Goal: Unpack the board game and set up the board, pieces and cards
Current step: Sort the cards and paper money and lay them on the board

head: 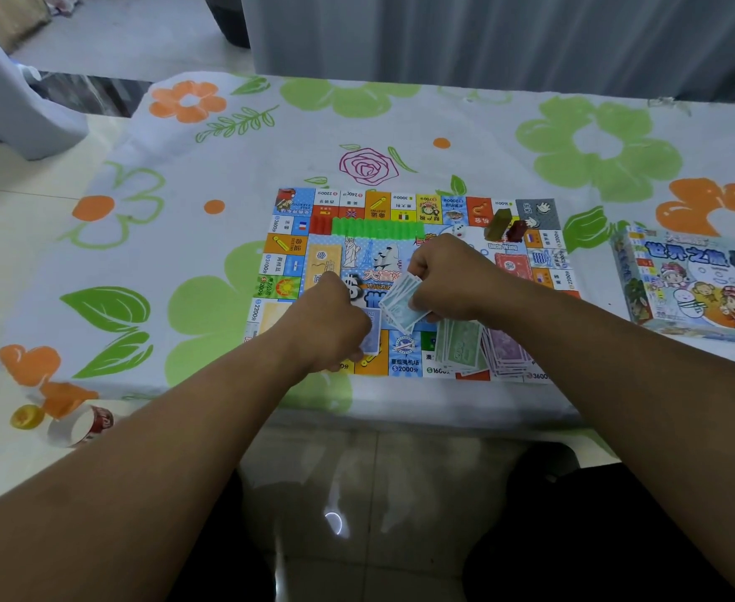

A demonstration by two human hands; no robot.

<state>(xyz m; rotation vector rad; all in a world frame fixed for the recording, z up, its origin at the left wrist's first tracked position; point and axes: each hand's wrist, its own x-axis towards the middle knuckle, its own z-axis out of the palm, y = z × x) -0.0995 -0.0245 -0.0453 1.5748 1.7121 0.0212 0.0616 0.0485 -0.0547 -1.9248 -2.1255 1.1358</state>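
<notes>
The colourful game board (289,245) lies flat on the flowered tablecloth. My right hand (448,275) grips a fanned bundle of light blue play-money notes (400,304) above the board's middle. My left hand (330,319) pinches a darker blue note (370,336) near the board's front edge. Green notes (461,345) and purple notes (507,349) lie in piles on the board's front right. A row of green houses (376,230) and some red ones (320,225) stands at the back, with a white die (458,230) and two pawns (507,225) beside them.
The game box (696,284) sits at the table's right edge. A tape roll (81,425) and a yellow cap (26,417) lie on the floor at the left. Orange card stack (326,262) and red card stack (511,265) lie on the board.
</notes>
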